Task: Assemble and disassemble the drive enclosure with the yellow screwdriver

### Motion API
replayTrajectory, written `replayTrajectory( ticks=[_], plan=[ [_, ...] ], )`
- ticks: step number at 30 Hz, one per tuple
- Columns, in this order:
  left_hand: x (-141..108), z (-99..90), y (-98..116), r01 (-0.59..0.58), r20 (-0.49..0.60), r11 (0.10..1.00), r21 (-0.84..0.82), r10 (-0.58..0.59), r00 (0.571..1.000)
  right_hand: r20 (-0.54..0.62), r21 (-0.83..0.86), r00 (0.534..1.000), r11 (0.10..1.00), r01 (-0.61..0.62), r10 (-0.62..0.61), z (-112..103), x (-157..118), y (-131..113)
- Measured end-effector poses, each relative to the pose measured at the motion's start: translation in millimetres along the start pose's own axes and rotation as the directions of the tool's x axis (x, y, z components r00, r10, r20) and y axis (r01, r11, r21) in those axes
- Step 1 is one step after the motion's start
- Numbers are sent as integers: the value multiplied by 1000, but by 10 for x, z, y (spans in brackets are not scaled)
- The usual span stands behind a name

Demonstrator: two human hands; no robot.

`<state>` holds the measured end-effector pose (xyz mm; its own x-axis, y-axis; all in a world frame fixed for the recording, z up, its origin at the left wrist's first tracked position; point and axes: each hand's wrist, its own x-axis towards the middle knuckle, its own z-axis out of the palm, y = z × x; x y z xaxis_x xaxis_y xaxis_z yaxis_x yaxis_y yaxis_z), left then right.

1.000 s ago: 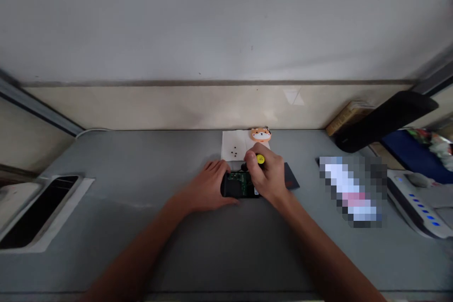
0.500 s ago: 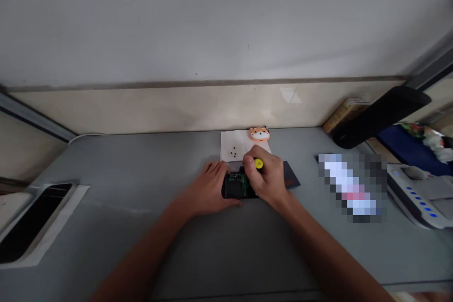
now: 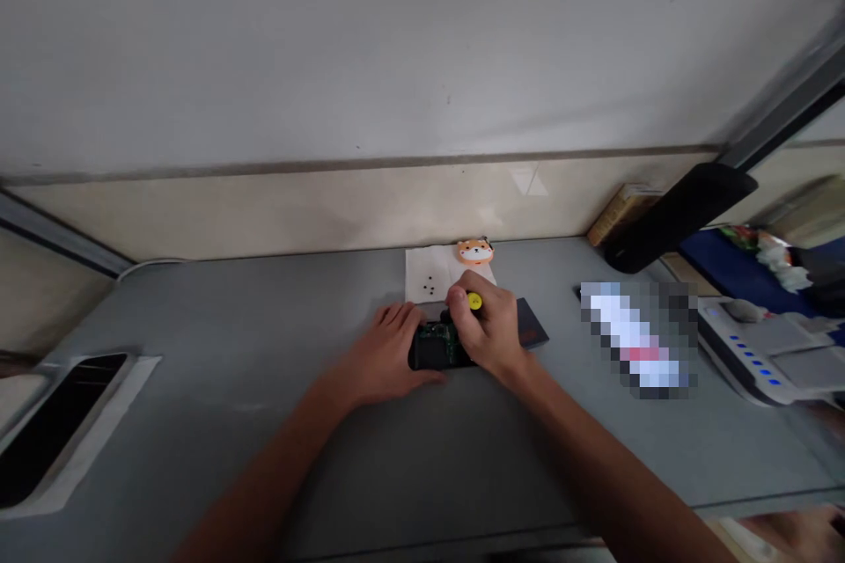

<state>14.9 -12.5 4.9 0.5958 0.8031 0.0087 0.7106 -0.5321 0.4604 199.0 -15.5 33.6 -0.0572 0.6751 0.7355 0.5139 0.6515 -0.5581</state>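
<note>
A small black device with an exposed green circuit board [image 3: 436, 345] lies on the grey table. My left hand [image 3: 386, 354] grips its left end, the thumb along the near edge and the fingers at the far side. In my right hand [image 3: 487, 324] is a tool with a round yellow top [image 3: 474, 301], held in closed fingers over the right part of the device; its tip is hidden. Behind the device, several tiny dark pieces lie on a white paper [image 3: 417, 268], and an orange dog-face case [image 3: 475, 252] sits at the paper's right.
A dark flat card [image 3: 531, 325] lies right of my right hand. Farther right are a pixelated phone-like item [image 3: 630, 339], a black cylinder [image 3: 679, 218], a book [image 3: 620, 213] and a grey-white device [image 3: 769, 352]. A black-screened device [image 3: 62, 422] lies at the left.
The view has turned slightly to the right, so things on the table appear farther left. Both hands keep their hold, with little visible movement.
</note>
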Motion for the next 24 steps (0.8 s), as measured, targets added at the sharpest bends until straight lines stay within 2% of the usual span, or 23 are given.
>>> replayTrajectory(
  ticks=[11, 17, 24],
  plan=[
    [-35, 43, -65, 0, -7, 1000, -27, 0, 1000, 12, 18, 1000, 1000, -14, 14, 4, -26, -14],
    [-15, -5, -6, 2, 4, 1000, 11, -2, 1000, -60, 24, 993, 995, -96, 98, 15, -30, 46],
    [0, -55, 51, 25, 45, 999, 24, -27, 999, -8, 35, 999, 999, -36, 37, 22, -41, 28]
  ],
)
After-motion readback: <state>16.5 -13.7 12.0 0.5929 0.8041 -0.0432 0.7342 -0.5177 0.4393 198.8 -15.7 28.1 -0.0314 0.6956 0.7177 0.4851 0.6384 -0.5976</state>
